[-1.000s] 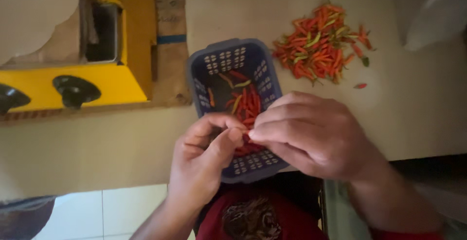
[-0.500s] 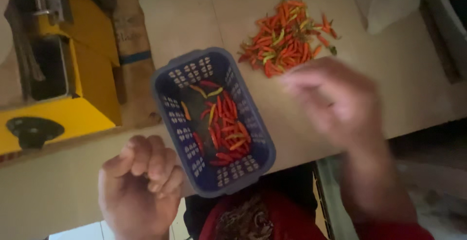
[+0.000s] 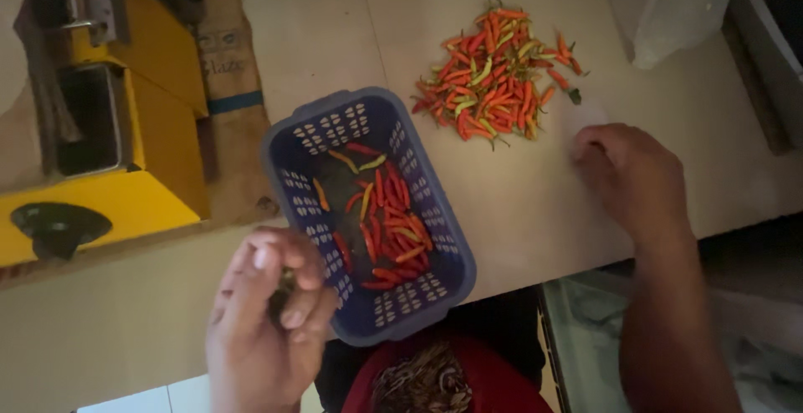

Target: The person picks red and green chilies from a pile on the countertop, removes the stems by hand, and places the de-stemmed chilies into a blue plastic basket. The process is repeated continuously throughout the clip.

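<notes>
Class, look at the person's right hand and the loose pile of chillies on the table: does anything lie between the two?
Nothing visible does. The right hand rests on the pale table just right of and below the chilli pile, with only bare tabletop between them. The blue basket sits off to the left, and the clear plastic bag lies above, both clear of that gap.

Blue basket (image 3: 288, 141) of chillies (image 3: 383, 220), chilli pile (image 3: 493, 74), two hands

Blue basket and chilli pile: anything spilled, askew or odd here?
Nothing spilled. The blue basket sits skewed, its near end hanging past the table edge. One dark stem piece lies apart beside the chilli pile.
</notes>
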